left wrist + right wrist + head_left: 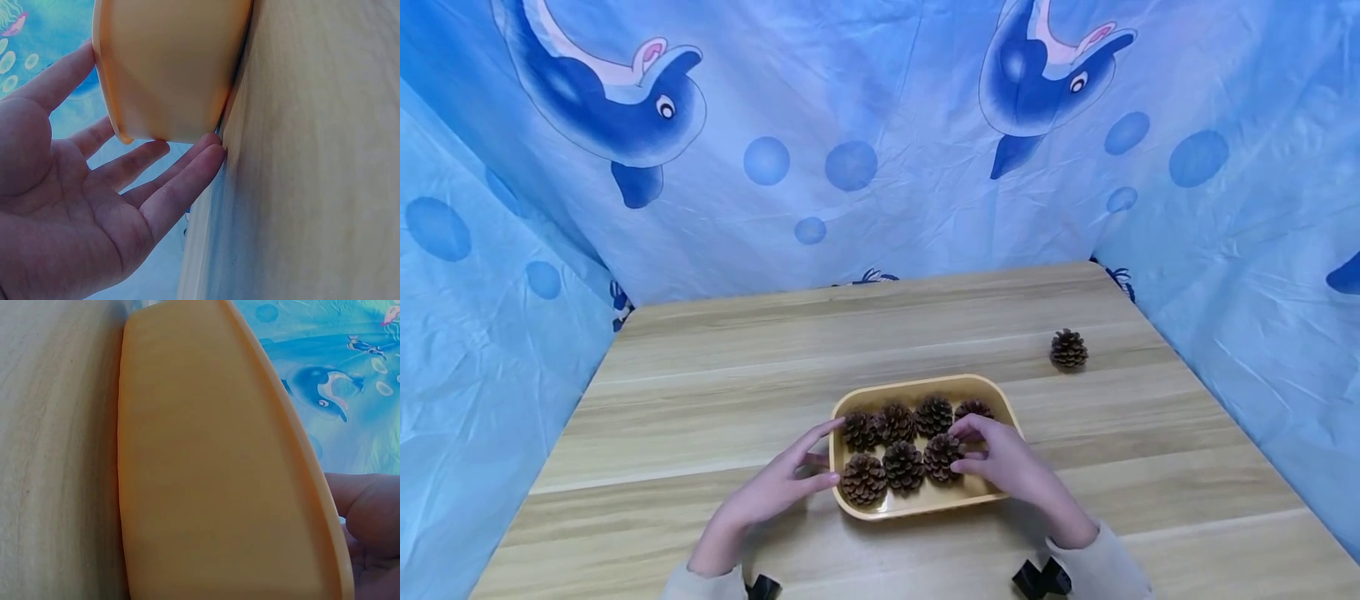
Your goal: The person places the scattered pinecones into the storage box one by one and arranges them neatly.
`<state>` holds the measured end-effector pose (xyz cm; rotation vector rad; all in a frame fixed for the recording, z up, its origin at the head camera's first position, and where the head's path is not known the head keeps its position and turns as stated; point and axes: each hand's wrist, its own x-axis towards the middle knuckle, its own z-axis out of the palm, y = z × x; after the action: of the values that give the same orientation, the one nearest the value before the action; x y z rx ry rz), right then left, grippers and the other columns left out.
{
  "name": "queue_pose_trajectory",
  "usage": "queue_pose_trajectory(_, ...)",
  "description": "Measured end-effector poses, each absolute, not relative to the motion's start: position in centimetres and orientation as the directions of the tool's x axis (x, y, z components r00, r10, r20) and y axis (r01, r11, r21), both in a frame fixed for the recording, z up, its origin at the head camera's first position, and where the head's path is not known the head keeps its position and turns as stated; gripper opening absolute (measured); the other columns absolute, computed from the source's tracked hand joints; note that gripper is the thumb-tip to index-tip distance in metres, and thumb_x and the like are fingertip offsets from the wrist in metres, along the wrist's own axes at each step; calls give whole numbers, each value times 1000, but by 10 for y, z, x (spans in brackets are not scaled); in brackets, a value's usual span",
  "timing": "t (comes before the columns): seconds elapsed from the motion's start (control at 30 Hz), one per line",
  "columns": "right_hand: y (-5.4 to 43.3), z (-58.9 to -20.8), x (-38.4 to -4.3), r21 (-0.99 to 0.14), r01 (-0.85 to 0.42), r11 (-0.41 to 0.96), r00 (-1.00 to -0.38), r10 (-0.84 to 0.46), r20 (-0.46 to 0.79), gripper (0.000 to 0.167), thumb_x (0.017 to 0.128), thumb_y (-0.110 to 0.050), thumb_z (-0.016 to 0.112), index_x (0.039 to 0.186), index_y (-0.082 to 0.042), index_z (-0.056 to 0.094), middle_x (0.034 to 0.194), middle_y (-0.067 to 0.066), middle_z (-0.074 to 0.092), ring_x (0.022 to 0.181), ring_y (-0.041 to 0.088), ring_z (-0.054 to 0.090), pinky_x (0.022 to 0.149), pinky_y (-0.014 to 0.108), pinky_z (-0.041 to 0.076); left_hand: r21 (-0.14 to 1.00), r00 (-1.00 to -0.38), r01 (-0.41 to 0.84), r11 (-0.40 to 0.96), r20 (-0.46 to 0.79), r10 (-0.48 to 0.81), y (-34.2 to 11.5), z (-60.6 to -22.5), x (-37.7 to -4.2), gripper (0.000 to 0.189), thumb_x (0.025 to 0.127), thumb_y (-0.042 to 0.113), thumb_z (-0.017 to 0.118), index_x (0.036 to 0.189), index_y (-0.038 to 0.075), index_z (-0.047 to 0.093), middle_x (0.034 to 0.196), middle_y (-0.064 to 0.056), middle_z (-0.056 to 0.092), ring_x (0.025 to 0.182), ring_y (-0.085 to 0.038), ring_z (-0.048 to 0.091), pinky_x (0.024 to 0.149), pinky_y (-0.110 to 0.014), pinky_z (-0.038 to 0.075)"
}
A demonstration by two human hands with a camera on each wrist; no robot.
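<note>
A tan rectangular tray (925, 507) stands on the wooden table, with several brown pine cones (903, 466) in two rows inside it. At the tray's left end is my left hand (778, 487), thumb and fingers spread, fingertips touching the rim and outer wall. The left wrist view shows those nearly straight fingers (181, 187) against the wall. My right hand (1011, 462) reaches over the right end and pinches the front-row pine cone (942, 457) between thumb and fingers. In the right wrist view the tray's side (212, 462) hides most of that hand.
One more pine cone (1068, 349) lies alone on the table (715, 400), to the right and beyond the tray. Blue curtains (910, 225) printed with dolphins hang behind the table and along both sides. Dark straps (1041, 578) sit near the wrists.
</note>
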<state>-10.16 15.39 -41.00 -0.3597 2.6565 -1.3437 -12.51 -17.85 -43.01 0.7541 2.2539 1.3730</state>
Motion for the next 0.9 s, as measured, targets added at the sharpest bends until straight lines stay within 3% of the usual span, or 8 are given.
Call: queue_pose_trajectory(0.9, 145, -415, -99, -755, -213, 621, -958, -284, 37, 43, 76, -9, 79, 114, -5, 61, 114, 13, 65, 102, 29, 66, 85, 36, 59, 895, -775, 246, 372, -49, 630, -179, -432, -126, 73, 94, 24, 61, 155, 18, 20, 159, -21, 20, 119, -38, 57, 96, -38, 52)
